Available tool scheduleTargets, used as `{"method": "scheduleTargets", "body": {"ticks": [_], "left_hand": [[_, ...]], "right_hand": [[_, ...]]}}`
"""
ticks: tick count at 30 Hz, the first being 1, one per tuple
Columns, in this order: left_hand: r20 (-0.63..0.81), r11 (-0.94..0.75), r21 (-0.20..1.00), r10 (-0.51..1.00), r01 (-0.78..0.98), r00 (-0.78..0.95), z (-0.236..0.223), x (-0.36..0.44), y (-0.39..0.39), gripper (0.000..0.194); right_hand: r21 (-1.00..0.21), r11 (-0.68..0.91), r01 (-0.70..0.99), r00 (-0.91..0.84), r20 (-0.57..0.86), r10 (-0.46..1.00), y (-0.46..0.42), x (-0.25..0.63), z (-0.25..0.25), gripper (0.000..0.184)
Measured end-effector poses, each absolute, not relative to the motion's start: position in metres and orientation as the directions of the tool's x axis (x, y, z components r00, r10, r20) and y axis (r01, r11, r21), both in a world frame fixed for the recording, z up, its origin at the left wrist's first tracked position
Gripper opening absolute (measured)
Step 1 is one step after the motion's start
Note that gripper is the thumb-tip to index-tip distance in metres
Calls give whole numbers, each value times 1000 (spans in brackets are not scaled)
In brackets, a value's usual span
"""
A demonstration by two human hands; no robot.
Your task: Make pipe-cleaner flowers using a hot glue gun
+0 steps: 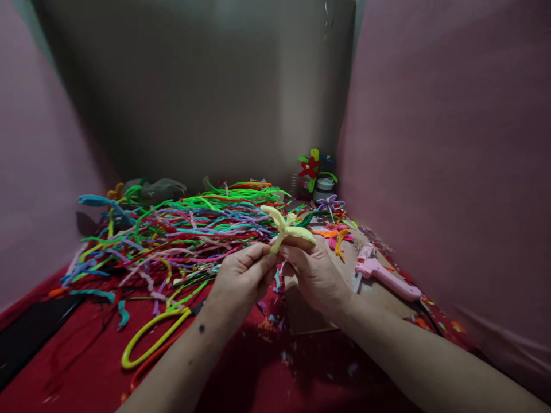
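Note:
In the middle of the head view, a pale yellow pipe cleaner flower (pixel 282 228) is held up between my two hands. Its petals spread upward and to the right, with a small tuft near the centre. My left hand (pixel 243 272) pinches it low down, thumb and fingers pressed together. My right hand (pixel 316 275) grips it from the right, just under the right-hand petal. The fingertips nearly meet, and the part of the flower between them is hidden.
A wide heap of coloured pipe cleaners (pixel 185 229) lies behind my left hand. Yellow-handled scissors (pixel 150 338) rest at the left front. A pink glue gun (pixel 387 275) lies on cardboard (pixel 305 310) at right. Behind stand finished flowers (pixel 310 166) beside a lidded bottle (pixel 323 188).

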State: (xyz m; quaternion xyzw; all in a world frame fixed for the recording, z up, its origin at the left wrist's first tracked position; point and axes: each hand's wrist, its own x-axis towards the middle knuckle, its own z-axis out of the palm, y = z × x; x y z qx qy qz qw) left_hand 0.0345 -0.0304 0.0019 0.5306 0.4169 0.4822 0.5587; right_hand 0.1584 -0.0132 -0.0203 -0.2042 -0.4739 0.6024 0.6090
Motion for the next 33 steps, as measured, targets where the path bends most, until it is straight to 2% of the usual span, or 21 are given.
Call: {"method": "scheduleTargets", "body": {"ticks": [4, 6, 10, 13, 15, 18, 20, 21, 27, 33], "left_hand": [[7, 80, 962, 949, -261, 315, -1, 31, -30, 14], [6, 134, 937, 916, -321, 401, -3, 29, -28, 13], [5, 170, 935, 870, -311, 492, -5, 25, -25, 17], [52, 17, 986, 915, -166, 401, -7, 27, -25, 20], [178, -190, 982, 941, 15, 288, -11, 29, -26, 22], [457, -489, 803, 872, 340, 175, -18, 31, -28, 22], [526, -545, 720, 832, 429, 175, -22, 31, -29, 22], [513, -533, 729, 841, 429, 173, -22, 31, -29, 23], [269, -295, 944, 948, 150, 171, -17, 32, -31, 32], [104, -73, 987, 968, -141, 229, -16, 25, -29, 25]], "right_hand": [[-786, 2, -618, -278, 221, 935, -12, 158, -23, 12], [-772, -63, -632, -364, 224, 904, -11, 158, -24, 11], [-752, -11, -659, -323, 270, 907, -11, 156, -20, 8], [-755, 19, -656, -255, 245, 935, -12, 154, -18, 13], [-751, 61, -658, -207, 258, 944, -13, 153, -18, 14], [-739, 107, -665, -158, 279, 947, -12, 153, -22, 15], [-735, 113, -669, -162, 293, 942, -12, 152, -25, 17], [-731, 116, -672, -169, 304, 938, -12, 152, -25, 17], [-733, 135, -667, -221, 367, 904, -12, 154, -23, 21], [-763, 209, -612, -191, 400, 896, -15, 158, -15, 15]]}}
